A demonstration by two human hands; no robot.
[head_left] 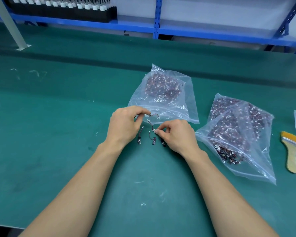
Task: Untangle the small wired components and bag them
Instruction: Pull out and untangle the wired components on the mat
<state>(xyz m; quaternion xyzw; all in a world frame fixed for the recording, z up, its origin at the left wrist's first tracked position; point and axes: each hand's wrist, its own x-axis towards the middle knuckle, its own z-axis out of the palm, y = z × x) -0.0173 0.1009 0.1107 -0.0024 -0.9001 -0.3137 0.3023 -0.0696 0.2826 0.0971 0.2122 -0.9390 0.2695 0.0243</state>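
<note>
Hands (125, 124) pinched on wired components (153, 115).

- The table (58, 117) under my arms is covered with a matt green mat, a little scuffed, with small pale marks.
- The bags (162, 93) are thin clear plastic, glossy and wrinkled.
- The brush (291, 151) has a pale wooden handle, a shiny metal band and yellow bristles.
- The small components (153, 140) look like matt black plastic with thin coated wires.
- The shelf frame (156, 17) is blue painted metal.
</note>
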